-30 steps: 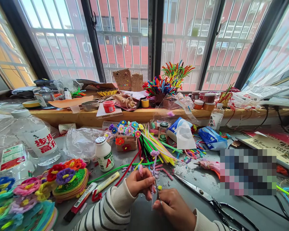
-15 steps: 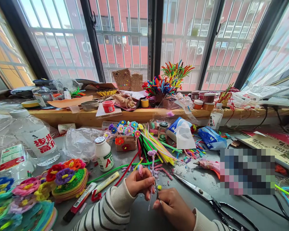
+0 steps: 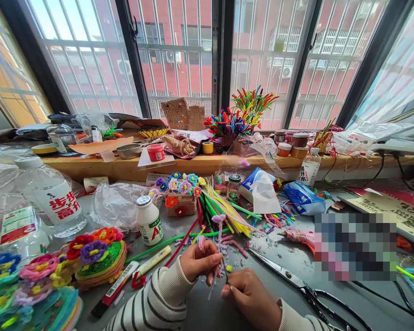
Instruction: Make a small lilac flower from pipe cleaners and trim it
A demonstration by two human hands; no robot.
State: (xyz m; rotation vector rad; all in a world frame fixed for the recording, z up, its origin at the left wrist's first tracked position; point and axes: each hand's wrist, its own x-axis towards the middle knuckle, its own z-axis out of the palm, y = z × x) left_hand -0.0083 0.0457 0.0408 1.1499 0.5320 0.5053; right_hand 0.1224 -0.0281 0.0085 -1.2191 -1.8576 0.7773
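My left hand (image 3: 200, 261) is closed, pinching a pale pink pipe cleaner (image 3: 219, 230) between thumb and fingers. Its top is a fluffy curled tuft, and its thin lower end hangs below my fingers, looking nearly bare. A pink looped piece (image 3: 202, 242) shows between the fingers of the same hand. In my closed right hand (image 3: 250, 292) is a slim metal tool (image 3: 225, 272) that looks like small scissors; its handles are hidden. The tool's tip is beside the pipe cleaner's stem, and I cannot tell whether they touch.
Large scissors (image 3: 290, 276) lie right of my hands, near a pink glue gun (image 3: 298, 236). Loose pipe cleaners (image 3: 224, 207) and a flower-covered basket (image 3: 181, 207) are ahead. A white bottle (image 3: 149, 220), glue stick (image 3: 153, 259) and fuzzy flowers (image 3: 93, 252) stand left.
My right hand and the metal tool have shifted slightly right. The lower end of the pipe cleaner now slants a little further left; my left hand stays nearly still.
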